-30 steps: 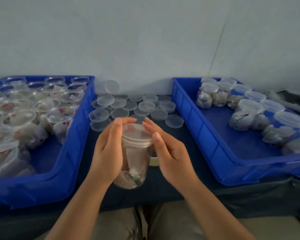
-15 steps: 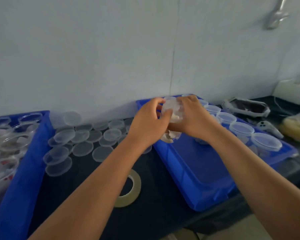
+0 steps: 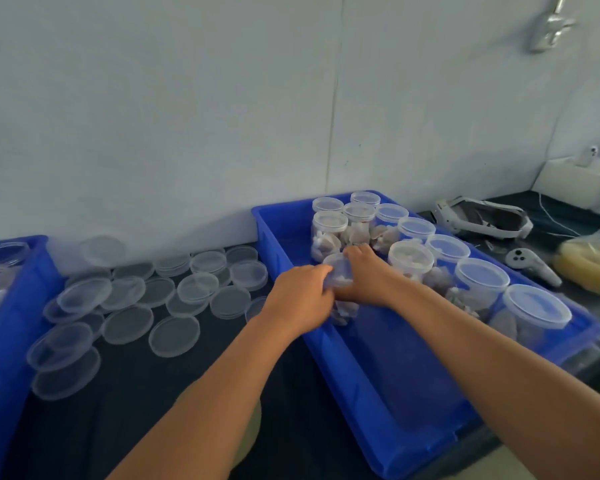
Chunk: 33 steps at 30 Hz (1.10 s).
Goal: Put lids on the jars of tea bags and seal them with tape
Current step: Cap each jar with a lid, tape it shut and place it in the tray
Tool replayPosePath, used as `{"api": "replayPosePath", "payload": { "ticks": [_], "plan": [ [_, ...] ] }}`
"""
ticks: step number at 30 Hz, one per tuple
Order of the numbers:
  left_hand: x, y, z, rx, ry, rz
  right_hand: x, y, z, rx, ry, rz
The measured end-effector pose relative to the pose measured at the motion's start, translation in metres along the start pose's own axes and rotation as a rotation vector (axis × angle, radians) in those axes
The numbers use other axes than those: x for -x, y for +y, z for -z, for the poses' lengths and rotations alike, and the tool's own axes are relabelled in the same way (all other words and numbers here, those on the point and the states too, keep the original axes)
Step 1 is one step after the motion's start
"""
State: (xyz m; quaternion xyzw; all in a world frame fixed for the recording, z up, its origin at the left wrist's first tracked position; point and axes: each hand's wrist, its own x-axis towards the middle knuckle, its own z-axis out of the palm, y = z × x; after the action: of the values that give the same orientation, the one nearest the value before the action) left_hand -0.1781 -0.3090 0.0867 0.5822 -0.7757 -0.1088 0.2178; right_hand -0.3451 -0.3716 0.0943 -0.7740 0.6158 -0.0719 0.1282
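Both hands grip one clear lidded plastic jar of tea bags [image 3: 340, 282], upright: left hand [image 3: 300, 297] beside it, right hand [image 3: 366, 277] opposite, just inside the blue plastic tray's [image 3: 378, 393] near-left wall, beside the standing jars.

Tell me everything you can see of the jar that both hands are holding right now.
The jar is clear plastic, round, with a clear lid on top and pale tea bags showing through its lower wall. It looks upright, low inside the right blue bin, just in front of the lidded jars there. The left hand and right hand grip it from either side, covering its middle. No tape is discernible.
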Motion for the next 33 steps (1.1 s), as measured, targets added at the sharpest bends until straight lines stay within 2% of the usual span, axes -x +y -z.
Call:
{"api": "replayPosePath", "payload": {
  "ticks": [3, 8, 11, 17, 21, 25, 29, 33],
  "plan": [
    [0.015, -0.012, -0.014, 0.100, 0.127, -0.052, -0.028, 0.001, 0.001, 0.205, 0.032, -0.045],
    [0.022, -0.016, -0.029, 0.084, 0.174, -0.163, -0.071, -0.002, 0.016, 0.493, 0.091, -0.140],
    [0.022, -0.016, -0.028, 0.095, 0.152, -0.168, -0.088, 0.004, 0.017, 0.506, 0.116, -0.178],
    [0.024, -0.012, -0.023, 0.165, 0.117, -0.145, -0.085, 0.016, 0.013, 0.377, 0.169, -0.257],
    [0.033, -0.009, -0.009, 0.218, 0.245, -0.061, -0.049, -0.014, 0.035, 0.213, 0.310, -0.087],
    [0.068, 0.001, 0.021, 0.231, 0.404, -0.054, 0.025, -0.066, 0.042, -0.126, 0.385, 0.220],
    [0.130, -0.001, 0.052, 0.132, 0.441, -0.046, 0.117, -0.122, 0.018, -0.479, 0.366, 0.491],
    [0.206, -0.016, 0.072, -0.003, 0.374, 0.046, 0.172, -0.159, -0.036, -0.583, 0.408, 0.695]
  ]
}}
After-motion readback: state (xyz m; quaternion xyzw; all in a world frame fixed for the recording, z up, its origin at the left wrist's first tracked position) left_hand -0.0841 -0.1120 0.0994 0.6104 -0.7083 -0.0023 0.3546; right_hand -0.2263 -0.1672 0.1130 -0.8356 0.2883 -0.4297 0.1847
